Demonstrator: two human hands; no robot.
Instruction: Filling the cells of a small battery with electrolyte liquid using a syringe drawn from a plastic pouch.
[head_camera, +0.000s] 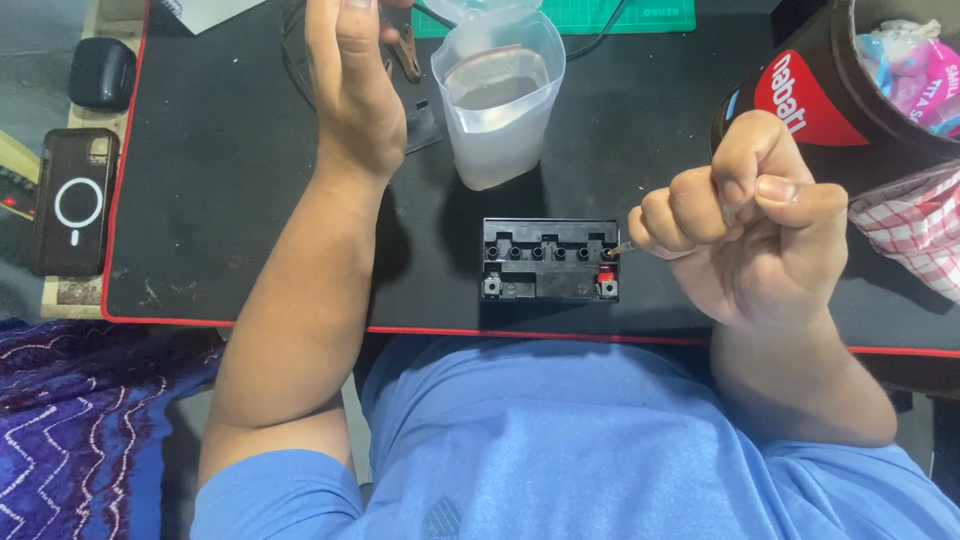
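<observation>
Left hand raised over the tabletop, grip spread, holding nothing. Battery sits centre, six cell ports uncapped. Right hand pinches a thin tool at the rightmost port. Jug of liquid waits behind; filling apparently unfinished.

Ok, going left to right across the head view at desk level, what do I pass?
Phone → left hand → clear plastic container of liquid → small black battery → right hand, shut on a thin tool → dark round tub.
</observation>
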